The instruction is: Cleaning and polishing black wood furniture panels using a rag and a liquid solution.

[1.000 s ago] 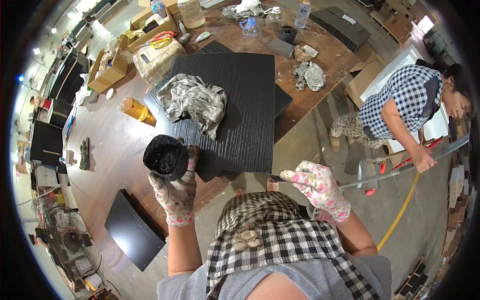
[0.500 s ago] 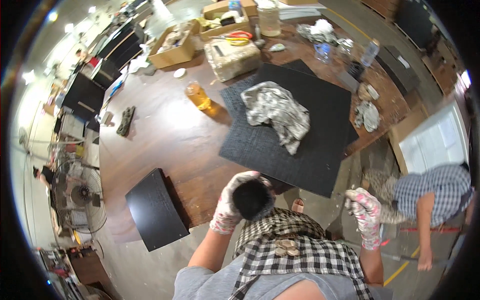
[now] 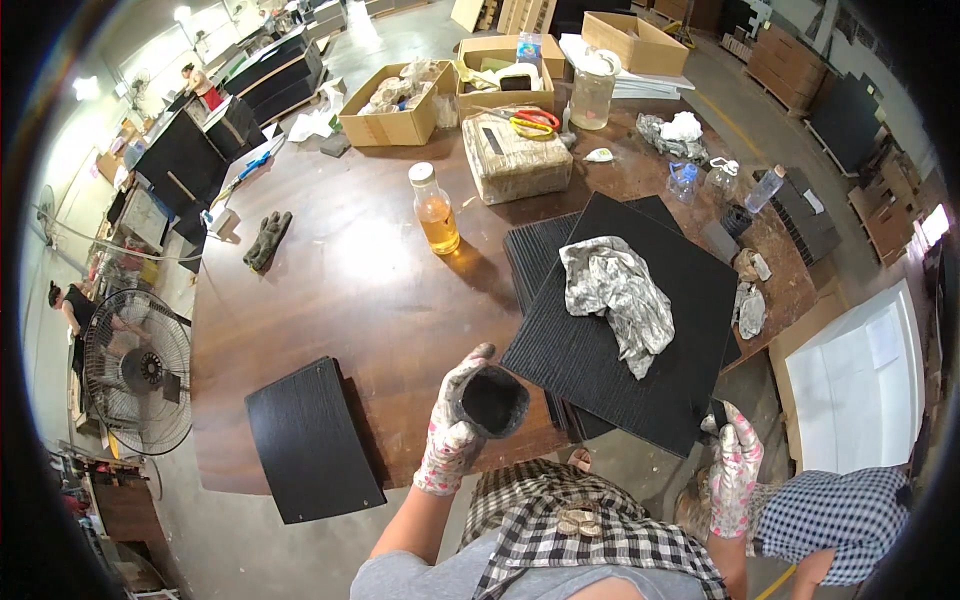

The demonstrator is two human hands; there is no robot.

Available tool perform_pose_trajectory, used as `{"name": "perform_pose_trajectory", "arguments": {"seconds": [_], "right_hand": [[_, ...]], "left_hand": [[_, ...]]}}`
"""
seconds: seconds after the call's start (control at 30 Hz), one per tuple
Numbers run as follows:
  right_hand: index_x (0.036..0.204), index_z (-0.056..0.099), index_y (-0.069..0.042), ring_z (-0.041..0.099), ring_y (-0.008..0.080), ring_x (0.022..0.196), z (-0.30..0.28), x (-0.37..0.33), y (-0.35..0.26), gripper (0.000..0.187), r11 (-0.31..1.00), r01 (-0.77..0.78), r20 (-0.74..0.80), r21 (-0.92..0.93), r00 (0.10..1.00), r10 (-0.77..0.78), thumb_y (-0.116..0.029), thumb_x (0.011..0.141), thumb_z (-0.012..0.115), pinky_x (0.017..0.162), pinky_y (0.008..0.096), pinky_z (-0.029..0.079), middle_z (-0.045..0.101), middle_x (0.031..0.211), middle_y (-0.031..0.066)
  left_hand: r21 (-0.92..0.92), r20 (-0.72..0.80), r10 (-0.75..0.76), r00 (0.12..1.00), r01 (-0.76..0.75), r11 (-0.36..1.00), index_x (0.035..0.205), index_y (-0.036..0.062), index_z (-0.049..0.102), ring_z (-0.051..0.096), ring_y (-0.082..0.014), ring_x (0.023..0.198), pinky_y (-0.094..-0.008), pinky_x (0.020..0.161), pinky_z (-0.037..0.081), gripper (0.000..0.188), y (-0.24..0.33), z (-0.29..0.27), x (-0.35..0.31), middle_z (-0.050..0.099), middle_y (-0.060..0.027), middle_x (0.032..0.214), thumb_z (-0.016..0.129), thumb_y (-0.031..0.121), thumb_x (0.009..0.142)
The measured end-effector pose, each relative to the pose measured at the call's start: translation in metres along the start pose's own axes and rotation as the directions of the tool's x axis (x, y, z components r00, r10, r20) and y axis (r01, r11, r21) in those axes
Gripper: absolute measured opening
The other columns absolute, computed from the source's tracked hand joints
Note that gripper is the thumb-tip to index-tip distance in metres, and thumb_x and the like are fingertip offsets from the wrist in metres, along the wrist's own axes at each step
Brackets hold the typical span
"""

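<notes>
My left hand [image 3: 447, 428], in a white floral glove, is wrapped round a dark cup-like container [image 3: 495, 402] with a black inside. In a similar glove, my right hand [image 3: 735, 470] pinches a small dark piece [image 3: 714, 414] at the near right corner of the top black panel [image 3: 690, 300]; its kind is too small to tell. That panel lies askew on other black panels and overhangs the table's near edge. A crumpled, stained grey-white rag [image 3: 620, 305] rests on it. A separate black panel [image 3: 310, 440] sits at the table's near left, jutting past the edge.
The brown table [image 3: 300, 320] bears a bottle of amber liquid [image 3: 436, 215], a wrapped block [image 3: 515, 160] with scissors on top, cardboard boxes [image 3: 390, 122], a dark glove [image 3: 267, 242] and plastic bottles [image 3: 765, 190]. A fan [image 3: 140, 370] stands left; another person [image 3: 835, 525] is at lower right.
The view has shifted, so the table's things appear lower and mostly further right. My right hand has come up to the panel's corner. My left hand still holds the dark container.
</notes>
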State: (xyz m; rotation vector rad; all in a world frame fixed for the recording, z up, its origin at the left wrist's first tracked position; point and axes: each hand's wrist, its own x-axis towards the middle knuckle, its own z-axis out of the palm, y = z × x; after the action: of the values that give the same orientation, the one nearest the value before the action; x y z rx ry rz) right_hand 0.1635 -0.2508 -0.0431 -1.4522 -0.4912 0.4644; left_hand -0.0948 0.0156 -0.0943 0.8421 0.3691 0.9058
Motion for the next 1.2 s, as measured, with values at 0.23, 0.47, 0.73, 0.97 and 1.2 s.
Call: {"name": "perform_pose_trajectory", "arguments": {"seconds": [0.23, 0.47, 0.73, 0.97, 1.2], "right_hand": [[0.131, 0.064, 0.003, 0.071, 0.0187, 0.092, 0.009, 0.001, -0.005, 0.029, 0.990, -0.037, -0.045, 0.136, 0.998, 0.044, -0.006, 0.103, 0.059, 0.087, 0.0321, 0.060, 0.071, 0.115, 0.0134], [0.126, 0.066, 0.007, 0.070, 0.0185, 0.091, 0.032, 0.001, -0.038, 0.027, 0.992, -0.118, -0.072, 0.053, 0.990, 0.122, -0.004, 0.103, 0.057, 0.086, 0.0346, 0.059, 0.073, 0.105, 0.0136], [0.125, 0.069, -0.002, 0.069, 0.0150, 0.089, 0.045, 0.037, -0.063, 0.026, 0.898, -0.003, 0.032, -0.440, 0.999, 0.019, -0.013, 0.104, 0.059, 0.085, 0.0300, 0.053, 0.074, 0.094, 0.0090], [0.127, 0.069, 0.000, 0.066, 0.0097, 0.088, 0.035, 0.108, -0.060, 0.029, 0.925, 0.070, 0.176, -0.374, 0.984, -0.003, -0.014, 0.104, 0.056, 0.080, 0.0247, 0.051, 0.074, 0.094, 0.0038], [0.127, 0.068, -0.003, 0.067, 0.0104, 0.090, 0.034, 0.135, -0.054, 0.027, 0.889, 0.087, 0.179, -0.450, 0.984, -0.006, -0.014, 0.106, 0.054, 0.085, 0.0265, 0.051, 0.075, 0.093, 0.0043]], "left_hand": [[-0.016, 0.115, -0.026, 0.993, 0.028, 0.999, 0.142, 0.0042, 0.052, 0.056, -0.0294, 0.132, -0.0485, 0.110, 0.050, 0.069, 0.002, -0.002, 0.012, 0.048, -0.0150, 0.153, 0.083, 0.033, 0.087], [0.005, 0.126, -0.064, 0.990, 0.064, 0.998, 0.133, 0.0008, 0.057, 0.069, -0.0349, 0.108, -0.0493, 0.095, 0.059, 0.059, 0.014, -0.019, 0.019, 0.057, -0.0202, 0.142, 0.079, 0.031, 0.089], [0.650, 0.210, 0.028, 0.977, -0.161, 0.743, 0.133, -0.0011, 0.047, 0.066, -0.0254, 0.101, -0.0390, 0.088, 0.056, 0.050, 0.015, -0.038, 0.030, 0.061, -0.0157, 0.133, 0.072, 0.000, 0.089], [0.353, 0.156, -0.093, 0.983, 0.032, 0.935, 0.137, 0.0010, 0.048, 0.064, -0.0214, 0.098, -0.0369, 0.083, 0.058, 0.047, 0.013, -0.025, 0.039, 0.057, -0.0166, 0.141, 0.067, 0.001, 0.095], [0.467, 0.232, -0.065, 0.970, -0.052, 0.882, 0.134, -0.0006, 0.050, 0.064, -0.0200, 0.106, -0.0374, 0.092, 0.058, 0.048, 0.007, -0.017, 0.043, 0.058, -0.0210, 0.141, 0.071, -0.003, 0.091]]}}
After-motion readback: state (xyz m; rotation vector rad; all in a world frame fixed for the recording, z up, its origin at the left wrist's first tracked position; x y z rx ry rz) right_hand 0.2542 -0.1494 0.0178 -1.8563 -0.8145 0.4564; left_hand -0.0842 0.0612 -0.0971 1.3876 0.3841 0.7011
